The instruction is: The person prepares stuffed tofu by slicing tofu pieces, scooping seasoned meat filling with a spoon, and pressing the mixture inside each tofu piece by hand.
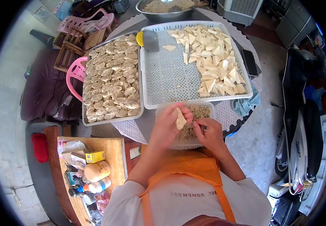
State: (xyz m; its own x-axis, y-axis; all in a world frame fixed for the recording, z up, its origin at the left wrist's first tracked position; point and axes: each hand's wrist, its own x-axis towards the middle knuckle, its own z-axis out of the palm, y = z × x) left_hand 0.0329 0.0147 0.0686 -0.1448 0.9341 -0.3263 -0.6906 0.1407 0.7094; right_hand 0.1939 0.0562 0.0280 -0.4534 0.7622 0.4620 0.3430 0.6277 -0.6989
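My left hand [164, 125] is closed around a pale tofu piece [180, 119], held up in its fingers with flecks of filling on it. To its right, my right hand [209, 132] is closed in a pinch. A small dark bit shows at its fingers, too small to name. Both hands are above a clear plastic tub [212, 112] of crumbly brownish filling [200, 111]. Beyond them, a white perforated tray [163, 75] holds many tofu triangles [217, 56] on its right side. A scraper [150, 40] with a yellow handle lies at that tray's upper left corner.
A metal tray [141, 101] packed with rows of filled tofu pieces [112, 81] stands at left. At the far edge is a steel bowl [164, 17] of filling. A phone [250, 62] and a cloth [246, 104] lie at right. Jars stand on a wooden side table [114, 150].
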